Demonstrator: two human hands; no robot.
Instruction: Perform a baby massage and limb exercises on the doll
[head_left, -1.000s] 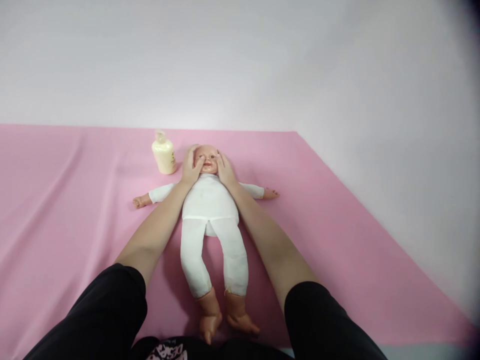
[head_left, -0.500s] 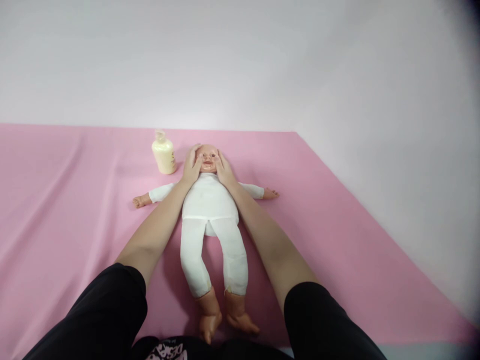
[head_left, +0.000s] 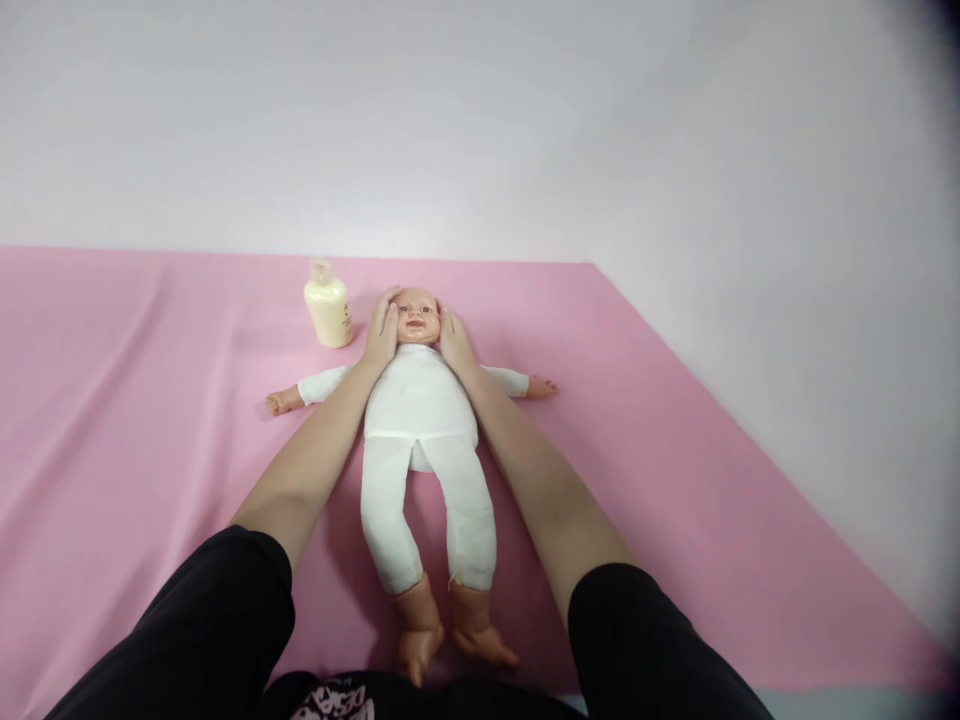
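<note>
A baby doll (head_left: 420,395) in white clothes lies on its back, arms spread out and feet towards me. My left hand (head_left: 382,330) rests along the side of the doll's head at picture left, fingers stretched out and pointing away from me. On the opposite side my right hand (head_left: 454,338) lies against the other cheek, also with straight fingers. Between them the doll's face (head_left: 417,318) is uncovered, while its ears are hidden by my palms. Both forearms pass over the doll's upper arms.
A pale yellow pump bottle (head_left: 328,312) stands upright to the left of the doll's head. Beneath everything is a pink cloth (head_left: 637,480) with some creases at the left. A whitish wall or surface (head_left: 480,120) lies beyond its far and right edges.
Both thumbs have slid outward from beside the doll's mouth to the sides of its face, so more of the face shows. The doll and bottle stay where they were.
</note>
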